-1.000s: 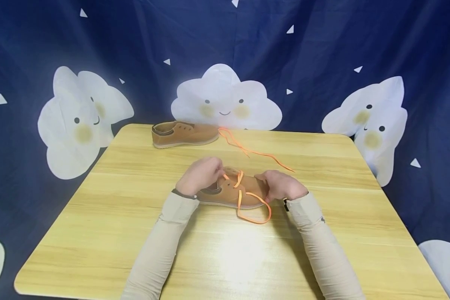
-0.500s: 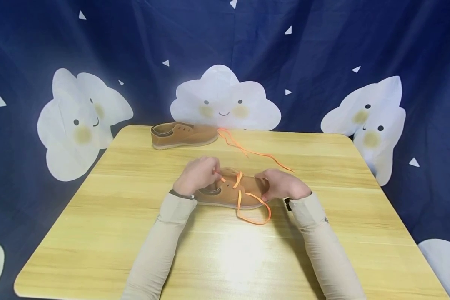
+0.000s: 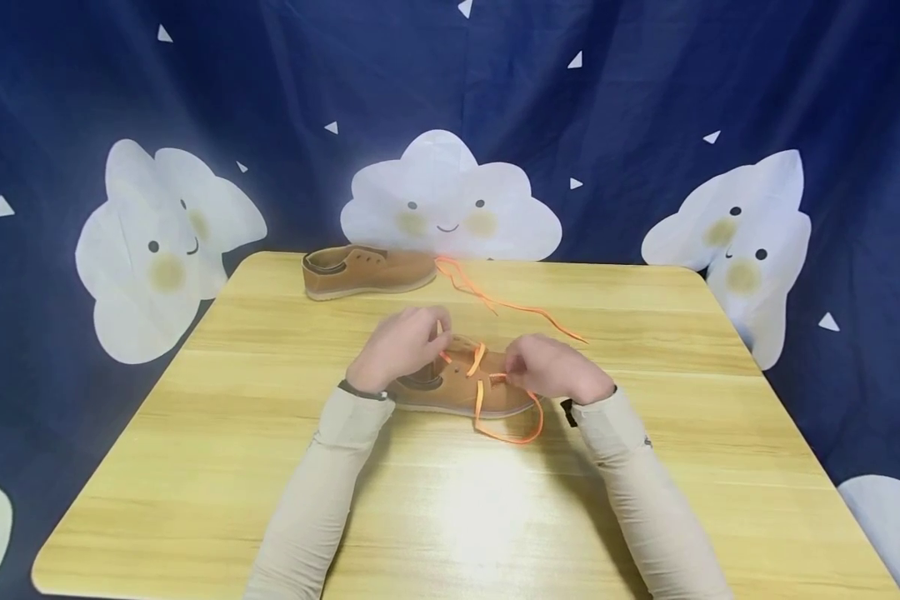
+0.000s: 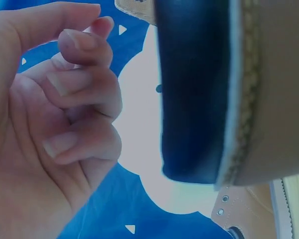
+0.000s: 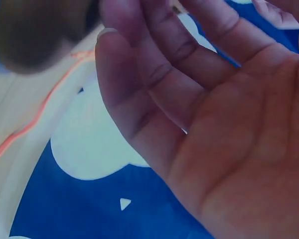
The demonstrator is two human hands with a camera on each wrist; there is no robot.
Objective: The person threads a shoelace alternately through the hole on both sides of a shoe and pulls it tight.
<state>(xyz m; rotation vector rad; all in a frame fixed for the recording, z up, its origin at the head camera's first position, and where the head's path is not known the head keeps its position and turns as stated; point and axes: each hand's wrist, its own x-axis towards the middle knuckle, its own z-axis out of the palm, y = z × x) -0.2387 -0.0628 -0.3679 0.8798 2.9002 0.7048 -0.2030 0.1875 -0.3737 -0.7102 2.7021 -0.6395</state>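
A brown shoe [image 3: 461, 392] lies sideways in front of the person, toe to the right, an orange lace [image 3: 478, 412] threaded through it and looping over its near side. At the ankle opening, the left hand [image 3: 401, 350] pinches a lace end above the eyelets; its curled fingers [image 4: 84, 89] show beside the dark shoe lining, where the lace is hidden. Over the front of the shoe hovers the right hand [image 3: 558, 367], fingers loosely bent near the lace; its palm [image 5: 239, 134] faces the right wrist camera, and whether its fingertips touch anything cannot be told.
A second brown shoe [image 3: 375, 273], its eyelets unlaced, stands at the back left of the wooden table [image 3: 195, 467]. A loose orange lace [image 3: 525, 308] stretches from its toe toward the right. Behind hangs a blue curtain [image 3: 615, 100] with clouds.
The right hand has let go of the shoe's toe and moved slightly left over its upper. The left hand has shifted slightly left and up with the lace end.
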